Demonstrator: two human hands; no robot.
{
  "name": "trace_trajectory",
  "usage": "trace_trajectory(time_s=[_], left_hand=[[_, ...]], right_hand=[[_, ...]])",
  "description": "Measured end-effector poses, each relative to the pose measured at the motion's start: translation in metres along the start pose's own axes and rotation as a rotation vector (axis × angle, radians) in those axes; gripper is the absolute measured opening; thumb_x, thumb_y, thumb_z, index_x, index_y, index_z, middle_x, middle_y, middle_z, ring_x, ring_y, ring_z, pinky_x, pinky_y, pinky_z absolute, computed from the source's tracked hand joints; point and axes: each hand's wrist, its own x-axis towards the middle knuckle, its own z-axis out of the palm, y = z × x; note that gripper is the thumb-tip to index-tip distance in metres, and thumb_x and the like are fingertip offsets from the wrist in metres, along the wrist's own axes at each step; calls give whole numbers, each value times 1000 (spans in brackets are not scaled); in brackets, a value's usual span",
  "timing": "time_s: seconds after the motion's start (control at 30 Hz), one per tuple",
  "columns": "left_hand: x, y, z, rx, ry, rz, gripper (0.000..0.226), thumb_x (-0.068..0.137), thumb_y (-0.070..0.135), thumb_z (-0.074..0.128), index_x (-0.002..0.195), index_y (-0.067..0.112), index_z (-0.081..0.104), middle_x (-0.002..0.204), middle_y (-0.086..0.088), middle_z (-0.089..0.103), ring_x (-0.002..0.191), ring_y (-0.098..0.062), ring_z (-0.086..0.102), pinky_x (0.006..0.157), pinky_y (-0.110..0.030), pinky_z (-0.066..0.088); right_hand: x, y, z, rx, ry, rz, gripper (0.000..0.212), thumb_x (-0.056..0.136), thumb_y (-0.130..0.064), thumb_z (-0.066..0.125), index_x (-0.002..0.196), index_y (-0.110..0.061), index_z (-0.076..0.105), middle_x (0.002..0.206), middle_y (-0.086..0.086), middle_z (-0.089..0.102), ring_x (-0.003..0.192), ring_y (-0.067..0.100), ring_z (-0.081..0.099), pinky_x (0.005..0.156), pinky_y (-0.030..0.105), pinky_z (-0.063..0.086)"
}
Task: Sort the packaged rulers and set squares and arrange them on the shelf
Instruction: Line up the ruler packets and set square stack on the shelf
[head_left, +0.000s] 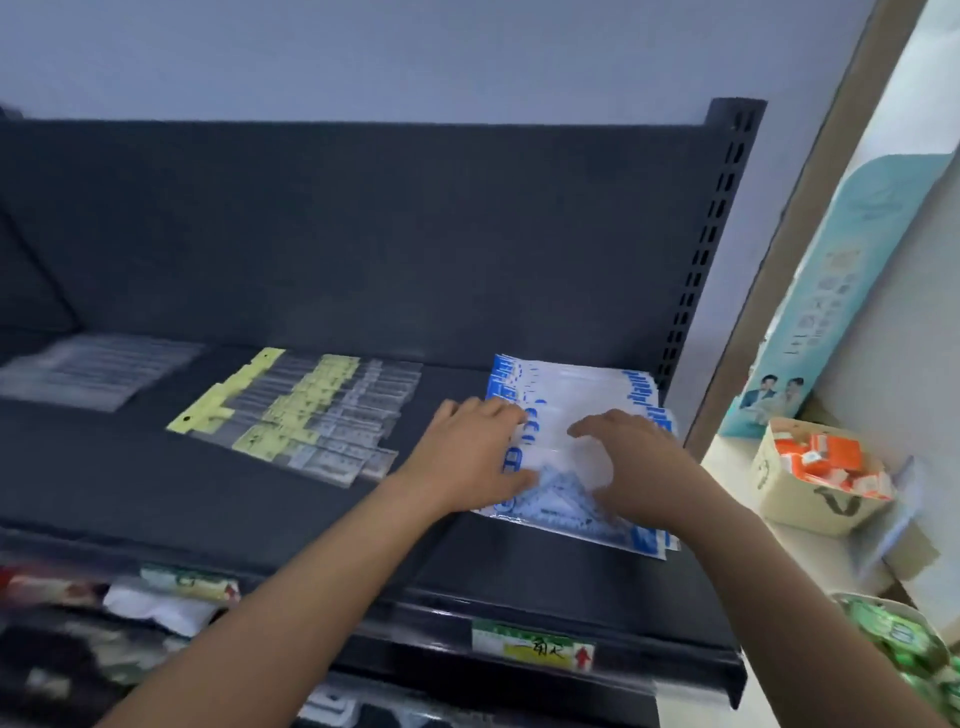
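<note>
The shelf (234, 499) is matte dark grey. At its right end, the set square packets (574, 382) are clear and white with bright blue printed side bands. Mid-shelf, the ruler packets (298, 413) carry pale yellow header cards. On its front lip, the price label (532, 648) is green, yellow and white with a red figure.

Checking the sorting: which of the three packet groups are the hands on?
The blue-edged set square packets at far right: the left hand and right hand touch them. The yellow-headed ruler packets and clear packets lie apart.
</note>
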Motion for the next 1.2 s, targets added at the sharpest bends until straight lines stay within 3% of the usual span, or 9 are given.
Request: trace_trajectory(time_s=[0.13, 0.27, 0.4, 0.47, 0.77, 1.0, 1.2], left_hand=[[-33, -9, -10, 102, 121, -167, 70, 84, 70, 47, 137, 24, 41, 138, 6, 46, 127, -18, 40, 104, -35, 24], [-82, -40, -29, 293, 136, -338, 73, 86, 73, 34, 138, 22, 40, 140, 3, 46, 130, -21, 39, 106, -38, 24], [-140, -79, -54, 398, 152, -513, 97, 72, 81, 2, 138, 20, 39, 138, 1, 47, 128, -22, 42, 105, -38, 27], [-171, -102, -64, 418, 193, -595, 102, 69, 81, -4, 139, 19, 38, 137, 1, 47, 127, -22, 42, 104, -38, 29], [-324, -234, -96, 432, 204, -832, 103, 66, 81, -4, 142, 21, 33, 142, 3, 42, 132, -22, 35, 108, -40, 26], [-433, -342, -113, 446, 184, -1011, 108, 59, 82, -7, 138, 24, 37, 140, 3, 44, 131, -22, 35, 104, -38, 27], [-470, -432, -118, 458, 135, -1039, 91, 77, 84, 17, 139, 21, 37, 140, 1, 45, 130, -24, 36, 102, -39, 27]], right_hand=[[8, -23, 10, 106, 76, -153, 59, 84, -30, 63, 138, -28, 40, 141, -3, 42, 127, 21, 41, 106, 35, 32], [8, -68, 17, 233, 149, -318, 59, 83, -33, 67, 136, -24, 44, 138, -4, 46, 126, 20, 44, 106, 38, 33], [10, -134, 21, 189, 133, -439, 62, 86, -40, 61, 141, -29, 35, 142, -7, 40, 129, 18, 41, 108, 39, 32], [12, -171, 25, 196, 130, -508, 61, 87, -41, 60, 141, -30, 33, 143, -8, 39, 129, 17, 40, 108, 39, 32], [14, -374, 61, 288, 90, -674, 61, 87, -43, 61, 140, -32, 34, 144, -10, 37, 130, 15, 38, 104, 35, 39], [22, -515, 103, 311, 34, -765, 59, 87, -42, 61, 140, -31, 36, 143, -10, 38, 131, 15, 37, 107, 38, 35], [46, -599, 123, 302, -11, -765, 59, 87, -43, 61, 140, -32, 36, 143, -9, 40, 130, 16, 38, 106, 39, 37]])
